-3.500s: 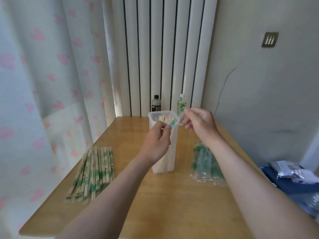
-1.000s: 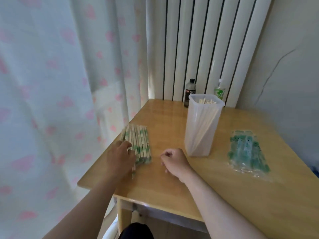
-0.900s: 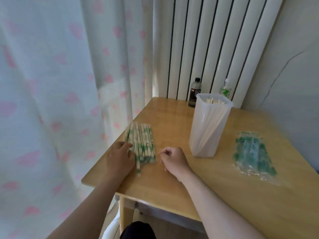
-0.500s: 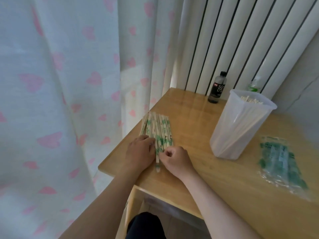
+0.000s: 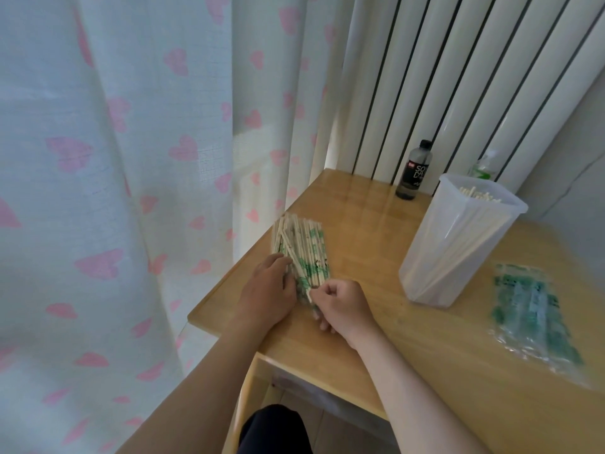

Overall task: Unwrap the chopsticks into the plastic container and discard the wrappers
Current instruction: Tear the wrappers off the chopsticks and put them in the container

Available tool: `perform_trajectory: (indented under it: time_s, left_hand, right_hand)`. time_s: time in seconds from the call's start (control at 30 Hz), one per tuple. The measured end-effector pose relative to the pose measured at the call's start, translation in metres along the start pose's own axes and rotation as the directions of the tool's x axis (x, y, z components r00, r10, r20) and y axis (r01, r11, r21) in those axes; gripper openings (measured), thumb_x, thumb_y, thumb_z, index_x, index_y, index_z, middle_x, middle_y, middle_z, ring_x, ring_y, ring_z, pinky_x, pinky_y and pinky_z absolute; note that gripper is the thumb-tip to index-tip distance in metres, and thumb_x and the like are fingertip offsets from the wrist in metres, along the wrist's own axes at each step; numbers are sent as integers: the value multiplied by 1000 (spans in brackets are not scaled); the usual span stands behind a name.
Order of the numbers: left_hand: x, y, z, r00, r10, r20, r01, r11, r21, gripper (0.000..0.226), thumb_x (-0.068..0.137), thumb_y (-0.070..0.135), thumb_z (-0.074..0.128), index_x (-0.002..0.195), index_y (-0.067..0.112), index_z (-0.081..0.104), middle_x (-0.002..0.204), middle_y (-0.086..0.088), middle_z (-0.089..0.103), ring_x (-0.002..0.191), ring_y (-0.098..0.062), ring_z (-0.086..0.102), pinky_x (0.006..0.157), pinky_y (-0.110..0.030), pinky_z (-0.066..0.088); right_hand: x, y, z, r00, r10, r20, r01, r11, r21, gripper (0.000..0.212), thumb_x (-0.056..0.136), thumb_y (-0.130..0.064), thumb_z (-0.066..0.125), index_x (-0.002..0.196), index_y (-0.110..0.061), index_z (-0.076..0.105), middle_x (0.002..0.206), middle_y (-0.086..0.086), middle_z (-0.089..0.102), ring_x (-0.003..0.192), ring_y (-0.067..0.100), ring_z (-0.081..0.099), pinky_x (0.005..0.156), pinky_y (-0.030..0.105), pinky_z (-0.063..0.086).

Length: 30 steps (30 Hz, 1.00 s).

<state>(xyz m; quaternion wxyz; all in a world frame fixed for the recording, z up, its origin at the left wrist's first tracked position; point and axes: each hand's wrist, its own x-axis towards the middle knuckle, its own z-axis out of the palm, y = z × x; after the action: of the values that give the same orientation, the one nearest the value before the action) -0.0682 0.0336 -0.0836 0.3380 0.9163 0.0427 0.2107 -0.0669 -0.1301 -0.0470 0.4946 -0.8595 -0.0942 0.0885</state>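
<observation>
A pile of wrapped chopsticks (image 5: 302, 247) in green-printed sleeves lies at the table's left edge. My left hand (image 5: 266, 291) rests flat on the near end of the pile, fingers straight. My right hand (image 5: 342, 304) is curled beside it and pinches the near end of one wrapped pair. The tall clear plastic container (image 5: 455, 240) stands upright to the right, with bare chopsticks leaning inside. A heap of empty green wrappers (image 5: 532, 317) lies right of the container.
The wooden table (image 5: 376, 329) ends just left of the pile and close in front of my hands. A dark bottle (image 5: 413, 172) and a clear green-labelled bottle (image 5: 483, 167) stand at the back by the radiator. A heart-print curtain (image 5: 114, 191) hangs on the left.
My right hand has slid left from the bare table to the pile's near end and taken hold of one pair. My left hand stays on the pile. The view has swung left.
</observation>
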Motion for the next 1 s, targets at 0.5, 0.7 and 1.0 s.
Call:
perform_trajectory:
  time_s: [0.5, 0.7, 1.0]
  left_hand:
    - [-2, 3, -4, 993, -107, -43, 106, 994, -38, 41, 94, 18, 52, 134, 13, 57, 137, -4, 57, 114, -23, 58, 96, -41, 50]
    - [-7, 11, -3, 990, 26, -138, -4, 988, 153, 50, 88, 20, 59, 137, 15, 54, 138, -9, 54, 123, -30, 52, 105, -47, 42]
    - [22, 67, 3, 812, 582, 30, -530, 717, 453, 21, 91, 39, 61, 101, 25, 73, 123, -5, 67, 122, -33, 60, 107, -53, 41]
  right_hand:
    - [1, 13, -19, 995, 91, -32, -64, 870, 489, 22, 96, -9, 67, 75, -2, 66, 65, 15, 67, 46, 21, 56, 39, 27, 42]
    - [-2, 10, -28, 988, 153, 29, -136, 753, 644, 17, 95, -4, 68, 79, -3, 64, 58, 11, 62, 44, 18, 52, 38, 26, 40]
    - [-26, 29, -88, 963, 183, 199, -270, 614, 741, 30, 94, -6, 64, 66, -15, 56, 58, 4, 50, 41, 11, 43, 36, 21, 32]
